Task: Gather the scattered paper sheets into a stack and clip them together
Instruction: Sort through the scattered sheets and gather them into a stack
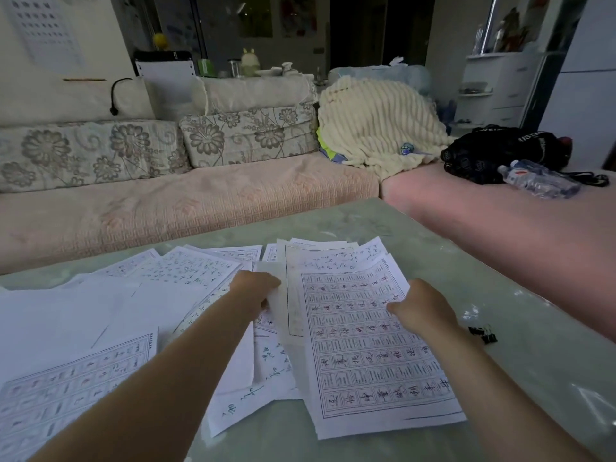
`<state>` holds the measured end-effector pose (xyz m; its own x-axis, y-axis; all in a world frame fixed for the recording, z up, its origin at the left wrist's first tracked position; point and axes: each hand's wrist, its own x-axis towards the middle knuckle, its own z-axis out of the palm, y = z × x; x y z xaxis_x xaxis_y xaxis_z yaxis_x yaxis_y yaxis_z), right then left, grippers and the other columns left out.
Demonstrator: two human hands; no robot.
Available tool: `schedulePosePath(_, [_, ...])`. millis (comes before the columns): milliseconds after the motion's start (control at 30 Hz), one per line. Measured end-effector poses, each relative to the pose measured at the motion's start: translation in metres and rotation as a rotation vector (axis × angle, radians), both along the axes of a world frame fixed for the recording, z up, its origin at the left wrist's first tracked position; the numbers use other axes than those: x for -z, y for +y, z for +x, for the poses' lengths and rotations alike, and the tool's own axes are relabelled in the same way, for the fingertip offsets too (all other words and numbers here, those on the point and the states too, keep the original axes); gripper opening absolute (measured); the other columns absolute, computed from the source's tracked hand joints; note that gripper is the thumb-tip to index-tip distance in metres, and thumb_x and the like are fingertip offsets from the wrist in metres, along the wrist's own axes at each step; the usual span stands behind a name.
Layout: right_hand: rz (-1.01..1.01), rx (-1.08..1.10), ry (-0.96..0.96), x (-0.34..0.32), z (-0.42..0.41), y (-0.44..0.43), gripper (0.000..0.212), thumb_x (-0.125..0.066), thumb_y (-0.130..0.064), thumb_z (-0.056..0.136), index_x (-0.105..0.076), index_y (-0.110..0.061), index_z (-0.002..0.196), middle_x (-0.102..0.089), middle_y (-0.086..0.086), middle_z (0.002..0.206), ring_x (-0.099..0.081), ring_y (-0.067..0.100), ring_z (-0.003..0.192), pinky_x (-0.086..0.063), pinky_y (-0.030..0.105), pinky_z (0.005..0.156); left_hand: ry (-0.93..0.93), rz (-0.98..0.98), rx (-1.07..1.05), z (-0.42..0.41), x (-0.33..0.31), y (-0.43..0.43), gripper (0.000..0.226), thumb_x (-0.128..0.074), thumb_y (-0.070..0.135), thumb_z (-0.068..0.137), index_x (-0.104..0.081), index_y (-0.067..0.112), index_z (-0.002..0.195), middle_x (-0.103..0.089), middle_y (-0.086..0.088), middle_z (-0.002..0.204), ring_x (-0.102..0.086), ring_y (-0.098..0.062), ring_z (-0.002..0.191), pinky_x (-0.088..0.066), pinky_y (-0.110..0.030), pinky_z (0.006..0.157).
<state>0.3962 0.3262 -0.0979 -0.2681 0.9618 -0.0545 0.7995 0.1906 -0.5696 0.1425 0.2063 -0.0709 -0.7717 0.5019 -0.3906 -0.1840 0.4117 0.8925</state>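
A loose stack of printed and handwritten sheets (366,355) lies on the pale green table (540,378) in front of me. My left hand (255,290) grips the stack's left edge near the top, fingers curled round the paper. My right hand (423,308) pinches the right edge of the top gridded sheet, thumb on the page. More scattered sheets (100,315) spread over the table to the left, several overlapping. Black binder clips (483,334) lie on the table just right of my right wrist.
A pink sofa (186,211) runs behind the table with floral cushions (250,135) and a cream blanket (376,118). A black bag (500,151) and a plastic water bottle (536,178) lie on the sofa's right section.
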Motion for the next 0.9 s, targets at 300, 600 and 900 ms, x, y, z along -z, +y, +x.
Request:
schedulePosePath(300, [0.015, -0.005, 0.254, 0.004, -0.005, 0.001, 0.026, -0.067, -0.024, 0.088, -0.061, -0.019, 0.114, -0.069, -0.002, 0.104, -0.068, 0.023, 0.078, -0.057, 0.039, 0.068, 0.164, -0.024, -0.013, 0.009, 0.015, -0.011, 0.02, -0.076, 0.014, 0.081, -0.058, 0.005, 0.081, -0.068, -0.016, 0.092, -0.068, -0.037, 0.087, -0.06, -0.049, 0.075])
schedulePosePath(600, [-0.191, -0.108, 0.584, -0.011, -0.026, -0.024, 0.018, -0.068, -0.015, 0.09, -0.068, -0.015, 0.107, -0.073, -0.001, 0.098, -0.069, 0.017, 0.084, -0.055, 0.031, 0.071, 0.197, 0.042, 0.25, 0.002, 0.007, -0.057, 0.027, -0.045, 0.019, 0.092, -0.06, 0.023, 0.115, -0.069, -0.009, 0.102, -0.067, -0.033, 0.094, -0.06, -0.05, 0.079])
schedulePosePath(900, [-0.193, -0.172, 0.455, -0.009, -0.059, -0.067, 0.025, -0.064, -0.017, 0.091, -0.062, -0.017, 0.116, -0.068, -0.005, 0.093, -0.065, 0.015, 0.069, -0.049, 0.024, 0.055, 0.168, 0.108, 0.201, 0.014, 0.001, -0.082, 0.025, -0.064, 0.005, 0.089, -0.062, 0.013, 0.113, -0.072, -0.008, 0.104, -0.068, -0.027, 0.09, -0.058, -0.04, 0.073])
